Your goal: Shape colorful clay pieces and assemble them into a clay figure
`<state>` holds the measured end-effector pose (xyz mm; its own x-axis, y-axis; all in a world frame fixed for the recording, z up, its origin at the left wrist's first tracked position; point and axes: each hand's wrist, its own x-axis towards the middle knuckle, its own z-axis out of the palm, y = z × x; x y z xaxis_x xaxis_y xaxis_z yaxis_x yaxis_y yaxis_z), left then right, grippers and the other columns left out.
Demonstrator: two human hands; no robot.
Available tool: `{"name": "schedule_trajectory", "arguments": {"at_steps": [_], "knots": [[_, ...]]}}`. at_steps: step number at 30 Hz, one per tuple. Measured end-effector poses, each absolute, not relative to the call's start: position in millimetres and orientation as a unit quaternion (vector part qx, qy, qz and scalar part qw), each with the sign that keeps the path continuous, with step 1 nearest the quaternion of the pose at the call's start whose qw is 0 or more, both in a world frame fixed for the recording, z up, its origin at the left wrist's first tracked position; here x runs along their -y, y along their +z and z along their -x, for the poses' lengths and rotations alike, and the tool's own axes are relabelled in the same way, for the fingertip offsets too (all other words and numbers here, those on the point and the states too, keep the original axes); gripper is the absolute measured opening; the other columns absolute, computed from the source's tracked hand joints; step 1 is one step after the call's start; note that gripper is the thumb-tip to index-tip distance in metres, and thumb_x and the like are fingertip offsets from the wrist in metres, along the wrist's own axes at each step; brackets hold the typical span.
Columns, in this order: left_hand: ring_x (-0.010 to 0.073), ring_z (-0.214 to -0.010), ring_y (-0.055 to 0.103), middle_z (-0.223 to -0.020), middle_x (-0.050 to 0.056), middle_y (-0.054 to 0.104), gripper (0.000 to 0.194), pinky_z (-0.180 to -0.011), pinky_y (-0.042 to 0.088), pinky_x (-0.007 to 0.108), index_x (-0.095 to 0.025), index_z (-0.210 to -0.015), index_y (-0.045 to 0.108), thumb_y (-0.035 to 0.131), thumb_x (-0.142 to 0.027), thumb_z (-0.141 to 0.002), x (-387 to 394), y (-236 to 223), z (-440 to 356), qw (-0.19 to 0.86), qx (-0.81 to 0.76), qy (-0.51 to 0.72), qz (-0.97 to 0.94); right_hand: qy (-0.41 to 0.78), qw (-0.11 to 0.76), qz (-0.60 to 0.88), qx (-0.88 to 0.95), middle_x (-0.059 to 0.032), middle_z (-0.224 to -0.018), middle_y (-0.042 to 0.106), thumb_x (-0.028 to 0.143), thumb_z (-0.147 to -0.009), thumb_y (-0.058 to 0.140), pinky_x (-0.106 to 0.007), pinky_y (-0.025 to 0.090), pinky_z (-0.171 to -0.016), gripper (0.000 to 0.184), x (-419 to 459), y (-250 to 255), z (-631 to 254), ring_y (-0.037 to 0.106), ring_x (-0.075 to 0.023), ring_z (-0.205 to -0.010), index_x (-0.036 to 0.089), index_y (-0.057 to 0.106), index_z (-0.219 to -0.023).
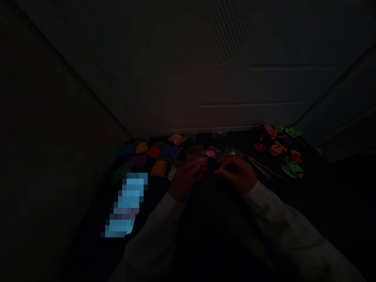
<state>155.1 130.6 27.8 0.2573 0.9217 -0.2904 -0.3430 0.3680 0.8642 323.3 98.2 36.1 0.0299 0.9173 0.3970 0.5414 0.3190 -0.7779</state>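
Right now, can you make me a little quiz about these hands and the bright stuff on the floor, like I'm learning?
1. Which is nearer the cut-outs: the left hand or the right hand?
2. What colour is the right sleeve?
3. True or false: the left hand touches the blue bag.

Key: 1. right hand; 2. white; 3. false

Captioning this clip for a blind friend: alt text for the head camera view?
Dim view: the left hand and right hand, in white sleeves, pinch something small over a dark surface. Coloured packets lie ahead; bright cut-out foam shapes lie right, before a panelled door.
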Motion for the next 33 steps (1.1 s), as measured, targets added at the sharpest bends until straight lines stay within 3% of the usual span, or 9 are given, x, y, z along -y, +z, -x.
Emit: {"name": "schedule_trajectory", "arguments": {"at_steps": [2,6,9,15,20,23,28,33], "knots": [[0.009,-0.055,0.05,-0.071,0.005,0.063,0.016,-0.05,0.035,0.022,-0.011,-0.073,0.064,0.065,-0.022,-0.061,-131,29,-155,0.71,-0.418,0.449,-0.345,0.182,0.435,0.523,0.71,-0.0013,-0.071,0.061,0.04,-0.072,0.059,-0.025,0.042,-0.066,0.021,-97,34,-323,0.055,-0.0124,-0.069,0.018,0.057,-0.071],[0.0092,-0.056,0.051,-0.068,0.004,0.061,0.016,-0.051,0.036,0.021,-0.011,-0.071,0.062,0.064,-0.023,-0.06,-135,29,-151,0.708,-0.407,0.476,-0.328,0.089,0.216,0.504,0.832,-0.0019,-0.08,0.062,0.038,-0.083,0.043,-0.028,0.037,-0.072,0.025,-89,18,-321,0.055,-0.013,-0.079,0.021,0.061,-0.083],[0.0086,-0.054,0.05,-0.065,0.002,0.06,0.014,-0.051,0.037,0.021,-0.012,-0.069,0.061,0.063,-0.022,-0.059,-140,28,-147,0.709,-0.396,0.497,-0.306,0.058,0.147,0.504,0.849,-0.004,-0.075,0.061,0.039,-0.083,0.042,-0.031,0.033,-0.069,0.027,-79,1,-317,0.053,-0.0148,-0.074,0.022,0.063,-0.082],[0.009,-0.057,0.052,-0.065,0.002,0.059,0.012,-0.05,0.037,0.02,-0.013,-0.068,0.06,0.062,-0.021,-0.06,-146,28,-140,0.714,-0.37,0.538,-0.253,0.037,0.114,0.502,0.856,-0.0062,-0.09,0.062,0.042,-0.084,0.038,-0.033,0.033,-0.069,0.035,-64,-12,-316,0.052,-0.0178,-0.08,0.02,0.058,-0.103],[0.0094,-0.058,0.052,-0.066,0.001,0.058,0.011,-0.052,0.039,0.021,-0.013,-0.068,0.058,0.058,-0.022,-0.061,-147,33,-133,0.72,-0.364,0.557,-0.197,0.017,0.1,0.498,0.861,-0.0087,-0.114,0.054,0.045,-0.083,0.039,-0.041,0.032,-0.081,0.046,-52,-3,-322,0.047,-0.0227,-0.097,0.021,0.045,-0.121],[0.0101,-0.06,0.053,-0.066,0.002,0.058,0.011,-0.054,0.041,0.023,-0.013,-0.068,0.057,0.055,-0.022,-0.063,-148,35,-130,0.728,-0.361,0.557,-0.171,0.007,0.081,0.494,0.866,-0.0079,-0.129,0.042,0.046,-0.082,0.039,-0.046,0.028,-0.087,0.046,-48,4,-324,0.039,-0.0257,-0.11,0.024,0.044,-0.122],[0.0105,-0.059,0.053,-0.063,0.001,0.056,0.012,-0.055,0.041,0.023,-0.013,-0.068,0.058,0.051,-0.022,-0.066,-149,37,-126,0.739,-0.359,0.552,-0.142,0.009,0.06,0.449,0.892,-0.0049,-0.135,0.033,0.044,-0.081,0.042,-0.049,0.025,-0.09,0.039,-46,6,-325,0.034,-0.0264,-0.117,0.034,0.046,-0.119],[0.0108,-0.058,0.052,-0.063,0.002,0.056,0.014,-0.053,0.04,0.024,-0.014,-0.067,0.058,0.048,-0.024,-0.067,-150,37,-124,0.743,-0.351,0.557,-0.121,0.017,0.06,0.459,0.886,-0.0073,-0.137,0.028,0.047,-0.082,0.038,-0.051,0.021,-0.091,0.043,-46,7,-326,0.028,-0.0275,-0.121,0.031,0.044,-0.122]]}}
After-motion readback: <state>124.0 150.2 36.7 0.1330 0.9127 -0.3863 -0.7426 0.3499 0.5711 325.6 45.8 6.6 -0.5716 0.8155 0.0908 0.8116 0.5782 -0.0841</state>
